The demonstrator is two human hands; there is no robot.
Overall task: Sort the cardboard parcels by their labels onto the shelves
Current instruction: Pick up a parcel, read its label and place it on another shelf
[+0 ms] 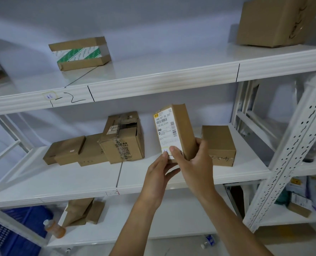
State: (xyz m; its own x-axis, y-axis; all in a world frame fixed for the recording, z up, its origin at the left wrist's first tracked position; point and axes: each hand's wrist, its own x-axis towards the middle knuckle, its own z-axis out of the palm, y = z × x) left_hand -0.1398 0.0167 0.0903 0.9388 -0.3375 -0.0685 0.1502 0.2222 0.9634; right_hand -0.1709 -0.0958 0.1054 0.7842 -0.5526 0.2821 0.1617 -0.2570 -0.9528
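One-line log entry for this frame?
phase: reading label | held: labelled parcel, upright | left hand + right hand: gripping base | location: before middle shelf

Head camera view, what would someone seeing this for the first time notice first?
First, the small labelled parcel held upright at centre by both hands, the left hand and the right hand gripping its lower end, its white shipping label facing the camera. Behind it, a cluster of brown boxes sits on the middle shelf. Up on the top shelf, a box with green-striped tape stands out at left.
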